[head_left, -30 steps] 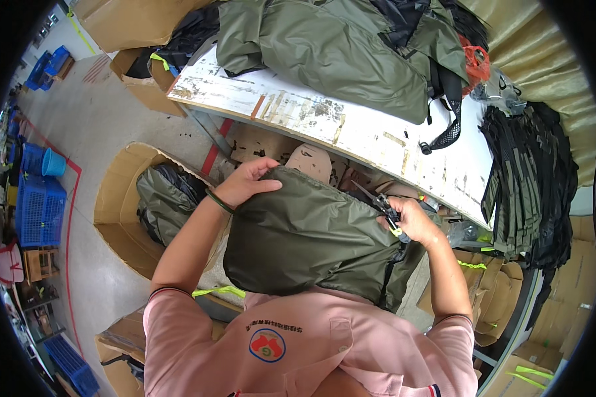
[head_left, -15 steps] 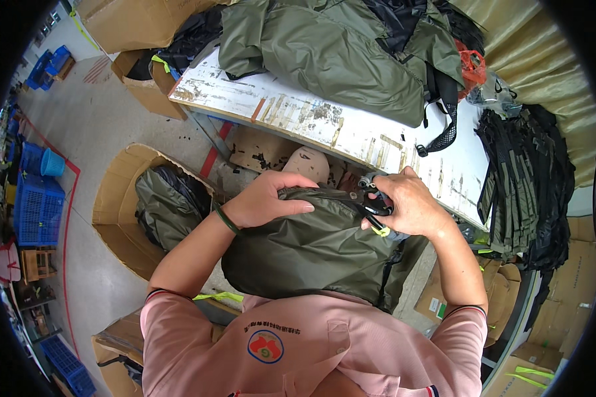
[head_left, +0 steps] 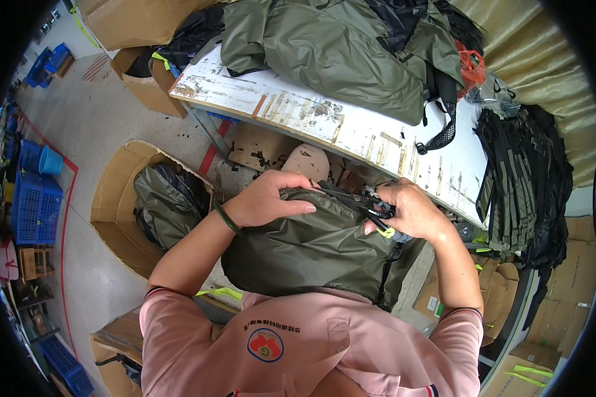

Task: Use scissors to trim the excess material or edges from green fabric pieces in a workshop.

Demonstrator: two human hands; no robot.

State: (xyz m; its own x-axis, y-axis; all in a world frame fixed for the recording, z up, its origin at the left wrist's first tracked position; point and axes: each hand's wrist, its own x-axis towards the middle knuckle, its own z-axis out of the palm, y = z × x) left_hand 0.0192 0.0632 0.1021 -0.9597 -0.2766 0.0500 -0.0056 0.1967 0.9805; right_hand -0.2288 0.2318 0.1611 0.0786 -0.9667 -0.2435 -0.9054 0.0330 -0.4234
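An olive-green bag [head_left: 304, 248] of thin, shiny fabric lies across my lap, its upper edge raised between my hands. My left hand [head_left: 265, 198] is closed on that edge at its left end, thumb in front and fingers behind. At the right end, my right hand [head_left: 407, 208] grips what looks like a pair of dark scissors [head_left: 371, 205]. Their narrow dark length points left along the bag's edge, toward my left fingertips. A bright yellow-green strip [head_left: 386, 232] shows below my right fingers. The fingers hide part of the tool.
Ahead stands a worn white table [head_left: 298, 112] bearing another olive-green bag [head_left: 338, 59] with black straps. Dark strapped pieces [head_left: 520, 185] hang in a stack off its right end. An open carton [head_left: 116, 212] holding green fabric stands left; blue crates [head_left: 38, 208] lie beyond.
The dark tool in my right hand has swung so its narrow length now lies along the bag's edge toward my left hand. My left hand keeps its hold.
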